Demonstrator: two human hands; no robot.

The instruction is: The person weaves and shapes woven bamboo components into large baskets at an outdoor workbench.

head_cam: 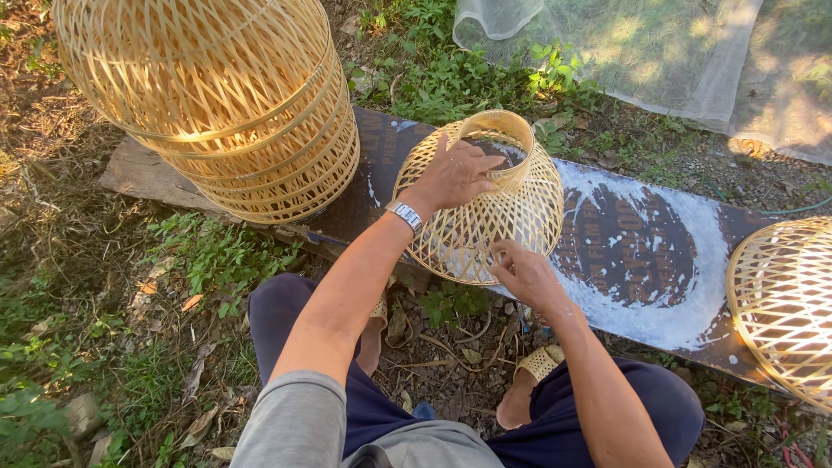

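Your left hand (452, 176) is clamped over the top of the small woven basket (479, 201), fingers hooked on its neck ring. Your right hand (526, 275) pinches the basket's lower rim. Basket sits tilted on the dark board (641, 251), at the edge nearest you. Stack of bigger baskets (221, 95) sits to its left, another basket (784, 303) at far right. Netting (659, 52) lies behind.

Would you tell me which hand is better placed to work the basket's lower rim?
Right, probably: the right hand already pinches the basket at its near lower rim, while the left hand grips its top collar.
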